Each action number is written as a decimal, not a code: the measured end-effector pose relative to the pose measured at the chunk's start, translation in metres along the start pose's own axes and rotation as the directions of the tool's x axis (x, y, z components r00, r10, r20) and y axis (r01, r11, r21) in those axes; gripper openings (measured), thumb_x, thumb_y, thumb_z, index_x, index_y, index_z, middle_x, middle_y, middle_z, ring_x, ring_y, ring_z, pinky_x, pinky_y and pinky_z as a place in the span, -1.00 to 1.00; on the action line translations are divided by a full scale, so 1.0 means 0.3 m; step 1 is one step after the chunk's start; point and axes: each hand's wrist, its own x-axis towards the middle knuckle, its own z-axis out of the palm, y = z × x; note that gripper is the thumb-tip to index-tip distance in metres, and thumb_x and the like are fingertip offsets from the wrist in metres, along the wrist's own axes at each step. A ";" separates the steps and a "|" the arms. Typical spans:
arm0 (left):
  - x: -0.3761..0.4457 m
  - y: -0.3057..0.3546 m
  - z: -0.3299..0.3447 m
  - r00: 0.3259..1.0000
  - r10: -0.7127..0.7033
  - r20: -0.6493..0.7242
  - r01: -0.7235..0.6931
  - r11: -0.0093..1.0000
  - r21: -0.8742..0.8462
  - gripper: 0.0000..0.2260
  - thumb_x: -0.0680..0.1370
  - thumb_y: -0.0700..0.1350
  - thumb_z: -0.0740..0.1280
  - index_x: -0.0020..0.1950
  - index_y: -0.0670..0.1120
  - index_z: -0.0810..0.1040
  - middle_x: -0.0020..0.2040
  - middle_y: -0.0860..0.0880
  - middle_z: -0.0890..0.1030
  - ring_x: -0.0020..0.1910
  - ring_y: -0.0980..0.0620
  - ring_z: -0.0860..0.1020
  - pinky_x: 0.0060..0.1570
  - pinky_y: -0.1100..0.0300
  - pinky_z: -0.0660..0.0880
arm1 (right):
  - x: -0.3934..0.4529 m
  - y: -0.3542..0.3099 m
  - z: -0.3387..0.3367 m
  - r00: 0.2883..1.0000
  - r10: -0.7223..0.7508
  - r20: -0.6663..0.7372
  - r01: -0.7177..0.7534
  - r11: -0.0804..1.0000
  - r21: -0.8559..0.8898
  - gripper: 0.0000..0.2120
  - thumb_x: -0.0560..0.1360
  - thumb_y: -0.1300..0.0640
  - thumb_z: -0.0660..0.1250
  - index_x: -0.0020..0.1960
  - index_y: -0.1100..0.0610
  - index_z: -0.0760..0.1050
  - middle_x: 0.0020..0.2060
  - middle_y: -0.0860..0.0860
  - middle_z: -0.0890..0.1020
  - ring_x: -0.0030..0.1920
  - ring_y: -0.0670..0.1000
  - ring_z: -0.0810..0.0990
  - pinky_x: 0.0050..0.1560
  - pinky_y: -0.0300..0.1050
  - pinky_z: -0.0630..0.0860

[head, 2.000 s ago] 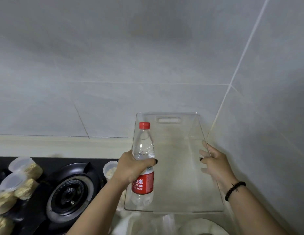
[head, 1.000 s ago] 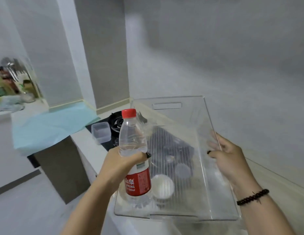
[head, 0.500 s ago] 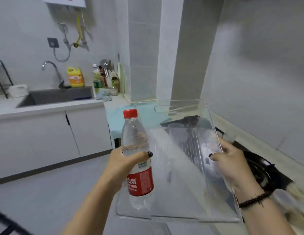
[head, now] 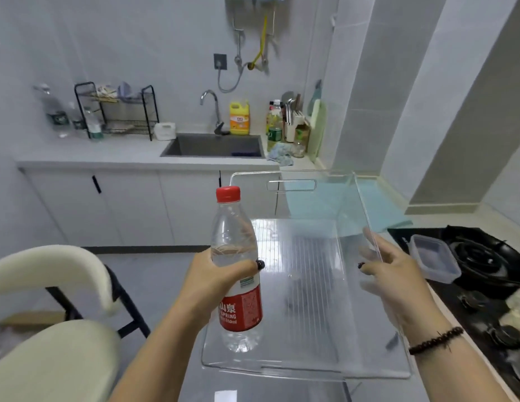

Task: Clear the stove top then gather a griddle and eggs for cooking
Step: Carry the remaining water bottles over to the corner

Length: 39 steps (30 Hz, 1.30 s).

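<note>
My left hand (head: 215, 281) grips a clear water bottle (head: 236, 274) with a red cap and red label, held upright against the left side of a clear plastic bin. My right hand (head: 398, 282) grips the right wall of that empty clear plastic bin (head: 308, 288), which is carried in the air above the floor. The black gas stove top (head: 482, 274) lies at the right, with a lidded clear food container (head: 433, 258) on its near-left corner and some blurred items at its lower right edge. No griddle or eggs show.
A cream chair (head: 50, 329) stands at lower left. Across the room is a counter with a sink (head: 215, 146), a yellow detergent bottle (head: 239, 118), a black dish rack (head: 119, 111) and bottles. A light blue cloth (head: 377, 204) covers the counter beside the stove.
My view has swung left from the wall behind the stove out to the room, so the stove now sits at the right. Both hands keep the same hold on bottle and bin.
</note>
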 end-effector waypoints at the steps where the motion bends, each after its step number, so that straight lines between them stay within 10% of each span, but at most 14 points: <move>1: 0.011 0.000 -0.014 1.000 -0.003 -0.017 0.003 1.000 0.005 -0.44 0.03 0.13 0.51 0.00 0.01 0.64 -0.14 0.00 0.72 -0.15 0.00 0.70 -0.12 0.08 0.59 | 0.013 -0.006 0.020 1.000 -0.003 0.012 0.003 1.000 0.005 -0.34 0.46 0.51 0.18 0.32 -0.15 0.43 0.01 -0.28 0.57 -0.03 -0.21 0.56 0.12 -0.06 0.47; 7: 0.124 -0.010 -0.115 0.992 -0.015 -0.126 0.016 1.000 0.004 -0.63 0.17 -0.01 0.52 -0.04 0.01 0.65 -0.14 -0.03 0.72 -0.15 -0.01 0.70 -0.11 0.08 0.61 | 0.193 -0.005 0.189 0.991 0.016 0.131 -0.015 1.000 -0.003 -0.35 0.45 0.51 0.19 0.44 0.03 0.38 0.39 -0.13 0.43 0.39 -0.05 0.39 0.41 0.11 0.30; 30: 0.996 0.057 -0.262 0.871 -0.124 -0.475 0.100 0.992 -0.076 -0.82 0.38 -0.22 0.50 -0.05 -0.10 0.63 -0.17 -0.10 0.71 -0.17 -0.07 0.69 -0.21 0.12 0.58 | 1.152 -0.184 0.785 0.895 0.059 0.443 -0.020 0.996 -0.092 -0.40 0.49 0.50 0.17 0.30 -0.11 0.45 -0.10 -0.20 0.56 -0.18 -0.12 0.54 -0.15 -0.13 0.48; 39: 1.245 0.021 -0.595 0.809 -0.185 -0.558 0.097 0.978 -0.183 -0.84 0.38 -0.30 0.48 -0.08 -0.27 0.59 -0.20 -0.22 0.67 -0.27 -0.10 0.66 -0.27 0.12 0.58 | 1.322 -0.248 1.236 0.841 0.105 0.531 -0.049 0.992 -0.120 -0.39 0.48 0.52 0.16 0.39 0.01 0.42 0.13 -0.08 0.56 -0.07 -0.22 0.51 0.09 -0.11 0.44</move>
